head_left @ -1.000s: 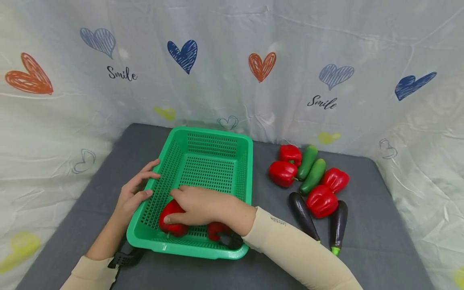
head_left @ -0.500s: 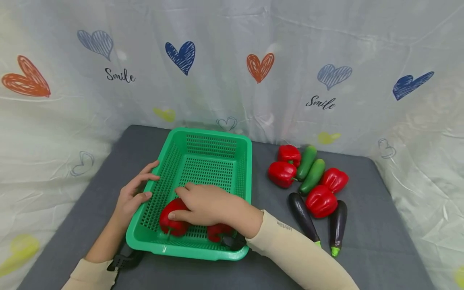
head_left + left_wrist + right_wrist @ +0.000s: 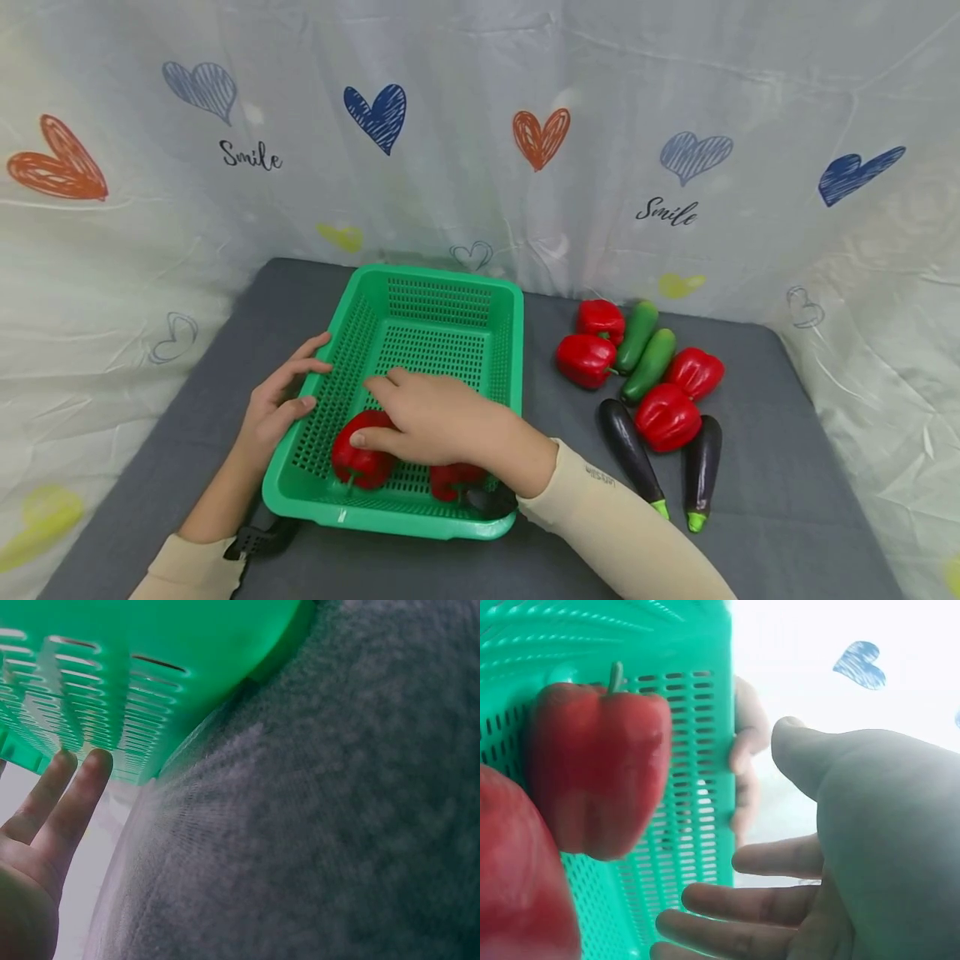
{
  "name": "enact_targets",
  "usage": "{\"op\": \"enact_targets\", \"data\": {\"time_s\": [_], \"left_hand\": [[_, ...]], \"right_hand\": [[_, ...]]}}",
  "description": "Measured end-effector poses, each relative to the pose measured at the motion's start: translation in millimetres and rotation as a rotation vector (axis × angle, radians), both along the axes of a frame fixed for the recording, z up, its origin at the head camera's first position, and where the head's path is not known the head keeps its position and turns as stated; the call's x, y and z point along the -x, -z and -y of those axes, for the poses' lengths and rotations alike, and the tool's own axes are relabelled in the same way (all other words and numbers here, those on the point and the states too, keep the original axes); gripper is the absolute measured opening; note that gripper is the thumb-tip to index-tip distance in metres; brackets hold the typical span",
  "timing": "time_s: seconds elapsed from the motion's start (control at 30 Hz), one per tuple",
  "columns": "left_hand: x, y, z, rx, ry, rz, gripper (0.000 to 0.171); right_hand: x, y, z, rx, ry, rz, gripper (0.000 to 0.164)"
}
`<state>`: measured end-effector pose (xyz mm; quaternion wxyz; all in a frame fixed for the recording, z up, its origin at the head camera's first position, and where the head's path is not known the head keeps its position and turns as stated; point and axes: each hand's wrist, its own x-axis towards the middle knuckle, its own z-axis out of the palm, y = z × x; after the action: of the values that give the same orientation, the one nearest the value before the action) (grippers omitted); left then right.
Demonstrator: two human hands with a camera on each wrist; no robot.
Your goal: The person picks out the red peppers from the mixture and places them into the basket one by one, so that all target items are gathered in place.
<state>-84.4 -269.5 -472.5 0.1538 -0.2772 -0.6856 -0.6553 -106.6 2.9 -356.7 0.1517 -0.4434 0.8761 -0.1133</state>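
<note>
Loosely splayed, the right hand (image 3: 435, 419) hangs near glossy peppers (image 3: 604, 769); straight-fingered left hand (image 3: 272, 410) touches slotted basket (image 3: 397, 522).

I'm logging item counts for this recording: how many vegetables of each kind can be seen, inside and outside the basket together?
Red peppers: 6 (2 in the green basket, 4 on the table)
Cucumbers: 2
Eggplants: 2
Total: 10

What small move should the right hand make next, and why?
Probably lift the right hand out of the green basket: its fingers look straight and grip nothing, two red bell peppers rest inside, and four more lie on the gray table.
</note>
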Motion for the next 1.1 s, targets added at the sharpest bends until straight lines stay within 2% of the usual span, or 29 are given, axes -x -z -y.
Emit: {"op": "enact_targets", "data": {"time_s": [0.2, 0.53, 1.1], "left_hand": [[1.1, 1.1, -0.3, -0.003, 0.000, -0.018, 0.039], [0.5, 1.3, -1.7, -0.021, -0.005, -0.003, 0.039], [2.3, 1.9, -3.2, -0.033, 0.003, -0.024, 0.040]], "right_hand": [[1.9, -6.8, -10.9, 0.044, 0.026, -0.001, 0.079], [3.6, -7.2, -28.7, 0.146, 0.087, 0.059, 0.079], [-1.1, -13.2, -55.0, 0.292, 0.170, 0.089, 0.077]]}}
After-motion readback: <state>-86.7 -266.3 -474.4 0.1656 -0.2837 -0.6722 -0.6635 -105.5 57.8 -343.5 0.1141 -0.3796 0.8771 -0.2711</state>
